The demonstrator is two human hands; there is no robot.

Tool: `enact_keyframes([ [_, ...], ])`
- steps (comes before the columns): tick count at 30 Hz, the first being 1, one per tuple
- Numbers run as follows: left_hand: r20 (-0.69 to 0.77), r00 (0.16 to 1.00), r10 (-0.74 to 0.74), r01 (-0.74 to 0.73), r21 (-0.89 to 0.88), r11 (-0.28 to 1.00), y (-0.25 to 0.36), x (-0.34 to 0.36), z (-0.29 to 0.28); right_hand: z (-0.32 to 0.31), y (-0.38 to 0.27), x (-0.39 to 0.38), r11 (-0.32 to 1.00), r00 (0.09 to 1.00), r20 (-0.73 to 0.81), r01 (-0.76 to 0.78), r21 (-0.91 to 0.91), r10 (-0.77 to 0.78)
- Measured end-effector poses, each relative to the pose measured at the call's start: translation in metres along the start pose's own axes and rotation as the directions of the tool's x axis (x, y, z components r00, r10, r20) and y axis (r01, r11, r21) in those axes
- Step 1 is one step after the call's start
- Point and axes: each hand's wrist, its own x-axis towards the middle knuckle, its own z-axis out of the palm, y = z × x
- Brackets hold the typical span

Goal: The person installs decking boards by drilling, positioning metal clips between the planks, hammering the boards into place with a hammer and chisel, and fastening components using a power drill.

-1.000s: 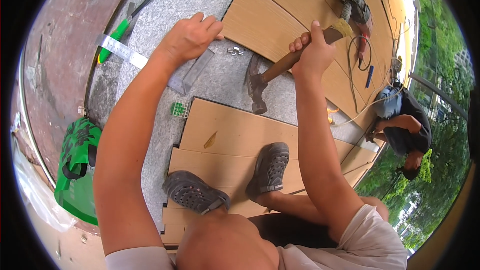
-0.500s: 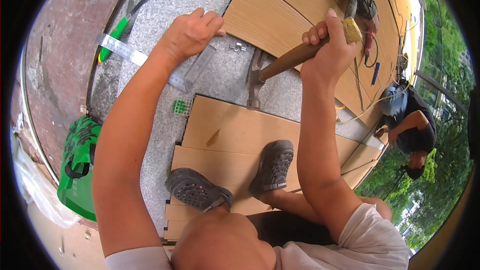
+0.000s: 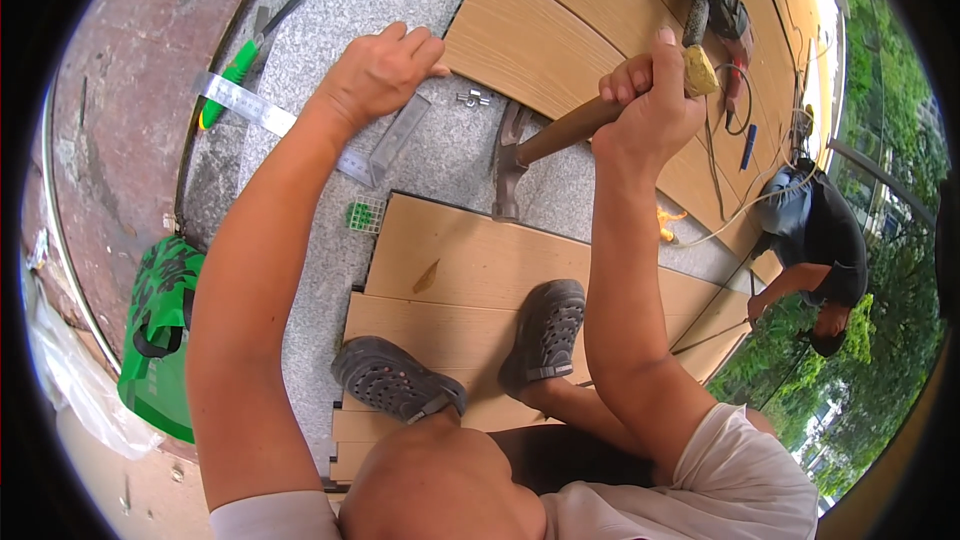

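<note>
My left hand (image 3: 385,70), fingers curled, is at the corner of a wood-look plank (image 3: 515,35); what it grips is hidden. Below it lies a clear set square (image 3: 395,135) with a steel ruler (image 3: 250,105), which crosses a green-handled tool (image 3: 238,73). My right hand (image 3: 648,100) holds a hammer (image 3: 565,140) by its wooden shaft, its head low beside the gap between the upper planks and lower planks (image 3: 470,255). A small metal clip (image 3: 473,97) lies on grey underlay (image 3: 300,10) between my hands. A box of green pieces (image 3: 362,215) sits left of the lower planks.
A power drill (image 3: 715,15), cables and a blue marker (image 3: 749,148) lie on the upper right planks. A co-worker (image 3: 820,225) bends at the right edge. A green bag (image 3: 150,350) and plastic sheeting (image 3: 80,380) are at left. My shoes (image 3: 545,330) rest on the lower planks.
Since a second ago my right hand and the hammer's shaft have moved up and rightward, and my left hand slightly up. The co-worker's arm has shifted downward in the picture.
</note>
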Motion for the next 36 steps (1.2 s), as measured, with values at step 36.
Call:
enact_keyframes([
  [36,-0.028,0.968,-0.251,0.249,-0.056,0.967,0.086,0.004,0.012,-0.004,0.01,0.006,0.971,0.983,-0.064,0.158,-0.178,-0.172],
])
